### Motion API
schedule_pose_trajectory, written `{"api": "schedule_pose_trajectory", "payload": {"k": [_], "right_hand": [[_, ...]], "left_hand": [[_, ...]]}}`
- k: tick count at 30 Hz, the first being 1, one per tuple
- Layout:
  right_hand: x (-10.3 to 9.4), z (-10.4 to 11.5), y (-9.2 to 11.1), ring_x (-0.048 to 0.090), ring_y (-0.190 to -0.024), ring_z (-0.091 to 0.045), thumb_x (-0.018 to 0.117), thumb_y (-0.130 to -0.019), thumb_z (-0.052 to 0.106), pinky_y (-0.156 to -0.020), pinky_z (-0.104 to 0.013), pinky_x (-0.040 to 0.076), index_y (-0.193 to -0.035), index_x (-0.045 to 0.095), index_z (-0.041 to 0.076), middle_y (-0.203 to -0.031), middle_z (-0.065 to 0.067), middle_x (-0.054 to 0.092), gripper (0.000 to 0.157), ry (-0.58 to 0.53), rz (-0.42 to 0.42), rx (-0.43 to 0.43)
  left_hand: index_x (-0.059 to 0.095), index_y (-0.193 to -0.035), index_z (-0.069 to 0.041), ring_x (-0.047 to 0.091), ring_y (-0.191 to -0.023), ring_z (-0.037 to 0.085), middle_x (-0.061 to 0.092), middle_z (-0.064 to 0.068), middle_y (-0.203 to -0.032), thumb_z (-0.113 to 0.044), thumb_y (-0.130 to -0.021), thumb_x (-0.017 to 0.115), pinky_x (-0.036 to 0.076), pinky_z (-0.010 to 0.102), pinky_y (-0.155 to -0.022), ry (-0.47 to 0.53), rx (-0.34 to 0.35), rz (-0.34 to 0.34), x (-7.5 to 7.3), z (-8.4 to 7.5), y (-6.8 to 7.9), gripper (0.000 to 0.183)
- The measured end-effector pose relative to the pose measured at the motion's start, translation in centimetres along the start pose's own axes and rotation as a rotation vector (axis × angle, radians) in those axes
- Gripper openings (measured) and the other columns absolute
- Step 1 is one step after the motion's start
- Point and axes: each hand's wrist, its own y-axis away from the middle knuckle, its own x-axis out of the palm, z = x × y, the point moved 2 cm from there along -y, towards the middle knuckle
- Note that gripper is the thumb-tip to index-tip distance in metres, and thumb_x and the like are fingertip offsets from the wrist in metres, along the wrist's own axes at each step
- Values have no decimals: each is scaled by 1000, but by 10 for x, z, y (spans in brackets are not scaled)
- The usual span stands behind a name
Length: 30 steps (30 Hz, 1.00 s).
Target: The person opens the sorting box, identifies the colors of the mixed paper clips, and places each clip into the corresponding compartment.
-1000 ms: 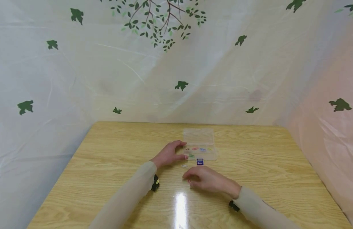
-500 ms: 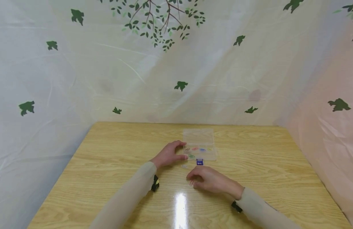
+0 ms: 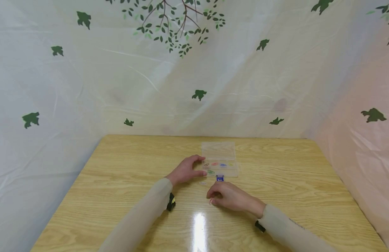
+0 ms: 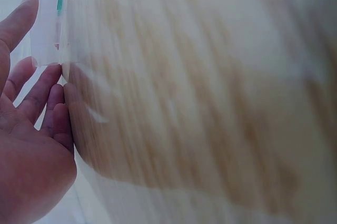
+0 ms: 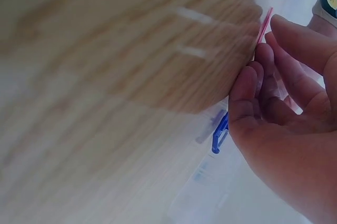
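Observation:
A clear plastic box (image 3: pixel 227 172) with its lid (image 3: pixel 219 149) laid back stands on the table. My left hand (image 3: pixel 185 169) holds the box's left end, thumb at the front corner and forefinger toward the back. In its compartments lie a dark brown paper clip (image 3: pixel 206 164), a pink one, a blue paper clip (image 3: pixel 223 165), a yellow paper clip (image 3: pixel 230 164) and green paper clips (image 3: pixel 210 172). Just in front of the blue latch (image 3: pixel 220 178), my right hand (image 3: pixel 230 196) pinches a red paper clip (image 5: pixel 265 25) between thumb and fingertips, low over the table.
A whitish paper clip (image 3: pixel 202 183) lies on the wooden table (image 3: pixel 134 157) between the hands, in front of the box. Behind the table hangs a pale curtain (image 3: pixel 150 87) with printed leaves and birds.
My right hand has shifted slightly right with the red paper clip, and its fingers have drawn closer together around it. The left hand and the box have stayed put.

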Motion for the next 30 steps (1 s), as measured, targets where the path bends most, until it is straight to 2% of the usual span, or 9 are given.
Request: {"api": "schedule_pose_trajectory", "payload": {"k": [12, 30], "right_hand": [[2, -3, -5, 59, -90, -4, 77, -94, 10, -81, -26, 53, -100, 74, 15, -97, 10, 66, 8, 24, 5, -5], [2, -3, -12, 51, -82, -1, 79, -92, 12, -75, -23, 48, -87, 71, 19, -88, 14, 59, 12, 31, 21, 36]], "left_hand": [[55, -147, -8, 44, -144, 30, 55, 12, -150, -29, -93, 80, 32, 46, -121, 0, 4, 2, 0, 1, 0, 63], [56, -146, -6, 45, -143, 30, 55, 12, -149, -28, -93, 80, 33, 46, -121, -2, 14, 8, -4, 0, -3, 62]]}}
